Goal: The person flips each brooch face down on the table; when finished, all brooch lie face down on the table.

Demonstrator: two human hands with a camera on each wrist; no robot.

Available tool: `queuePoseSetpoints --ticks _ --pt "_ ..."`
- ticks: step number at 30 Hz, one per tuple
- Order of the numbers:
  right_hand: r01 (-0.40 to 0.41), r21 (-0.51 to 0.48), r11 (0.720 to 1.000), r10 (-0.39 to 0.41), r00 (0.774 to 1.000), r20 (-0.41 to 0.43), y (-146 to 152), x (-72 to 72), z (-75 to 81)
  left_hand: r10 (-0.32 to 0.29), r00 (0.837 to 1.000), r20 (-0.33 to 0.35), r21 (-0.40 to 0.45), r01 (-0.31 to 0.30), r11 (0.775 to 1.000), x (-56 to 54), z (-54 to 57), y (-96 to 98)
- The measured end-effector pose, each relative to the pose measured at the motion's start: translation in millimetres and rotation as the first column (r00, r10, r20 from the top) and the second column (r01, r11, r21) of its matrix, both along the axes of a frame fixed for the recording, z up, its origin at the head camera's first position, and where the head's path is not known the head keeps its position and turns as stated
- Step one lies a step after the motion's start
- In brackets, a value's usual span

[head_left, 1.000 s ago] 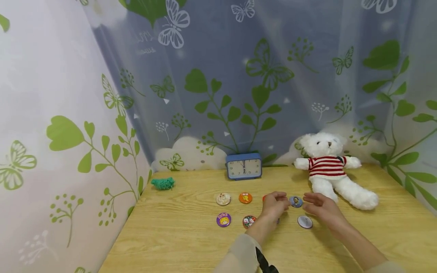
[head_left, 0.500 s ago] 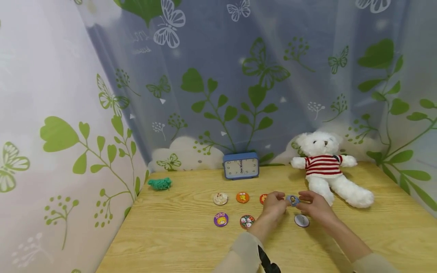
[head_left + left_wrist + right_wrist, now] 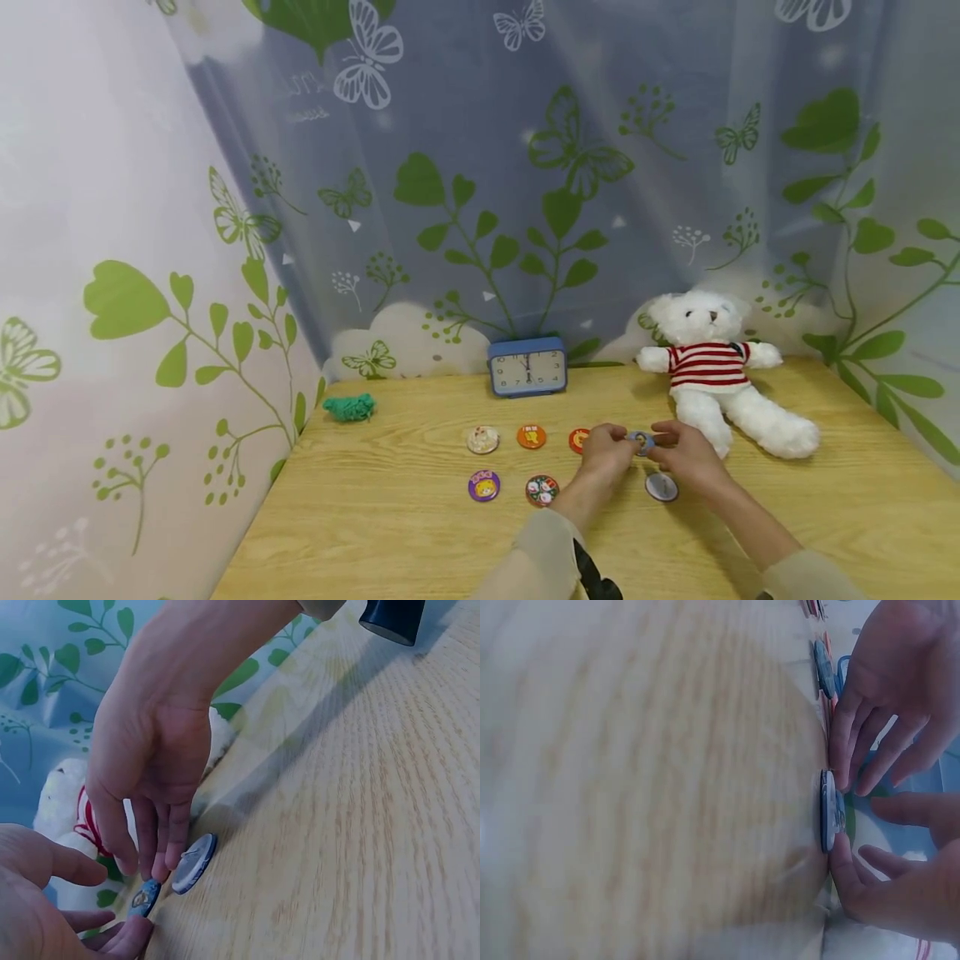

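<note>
— Firstly, lying between left hand [image 3: 609,456] and right hand [image 3: 692,460]?
— One blue badge [image 3: 642,443] (portrait-printed), on the desk [image 3: 375,517], at the right end of the far row.
— And fingers?
— Loosely extended on both hands, thumbs set apart, tips touching opposite edges of blue badge.
— Nearby?
— One white badge [image 3: 662,487], just in front; one red badge [image 3: 577,440], beside left hand. Farther back, blue alarm clock [image 3: 528,372] and white teddy bear [image 3: 708,367] in red-striped top.
</note>
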State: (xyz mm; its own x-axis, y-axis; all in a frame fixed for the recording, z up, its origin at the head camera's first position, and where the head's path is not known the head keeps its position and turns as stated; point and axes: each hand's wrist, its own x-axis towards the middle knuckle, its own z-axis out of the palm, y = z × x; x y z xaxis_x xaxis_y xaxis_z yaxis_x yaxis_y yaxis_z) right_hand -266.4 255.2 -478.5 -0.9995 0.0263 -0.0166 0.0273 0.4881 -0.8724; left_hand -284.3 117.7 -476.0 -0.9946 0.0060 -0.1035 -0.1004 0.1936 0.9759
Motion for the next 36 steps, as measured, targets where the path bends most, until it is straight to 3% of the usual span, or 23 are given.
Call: queuePoseSetpoints --ticks 6,13,19,24,36 --pt "0.001 0.021 1.000 0.000 1.000 -0.031 -2 -1.9 -4.8 0.027 1.000 -0.010 0.038 -0.026 0.999 1.2 -2.9 1.5" --pt "0.005 -0.057 0.998 -0.006 1.000 -0.024 -4 -5.8 -7.4 0.058 0.998 0.004 0.106 -0.058 0.993 3.3 -4.8 2.9" --pt "0.038 -0.003 0.999 -0.038 0.999 -0.034 -5 -7.7 -6.7 0.056 0.998 0.015 0.099 -0.057 0.993 3.0 -7.7 3.7" --pt "0.034 -0.084 0.996 -0.035 0.999 -0.015 -6 -10.1 -10.2 0.050 0.999 0.021 0.110 -0.052 0.993 3.1 -9.5 4.4" --pt "0.078 -0.128 0.989 -0.079 0.997 0.004 -8 -6.2 -8.3 0.041 0.998 -0.057 0.107 -0.035 0.994 5.3 -14.4 3.3"
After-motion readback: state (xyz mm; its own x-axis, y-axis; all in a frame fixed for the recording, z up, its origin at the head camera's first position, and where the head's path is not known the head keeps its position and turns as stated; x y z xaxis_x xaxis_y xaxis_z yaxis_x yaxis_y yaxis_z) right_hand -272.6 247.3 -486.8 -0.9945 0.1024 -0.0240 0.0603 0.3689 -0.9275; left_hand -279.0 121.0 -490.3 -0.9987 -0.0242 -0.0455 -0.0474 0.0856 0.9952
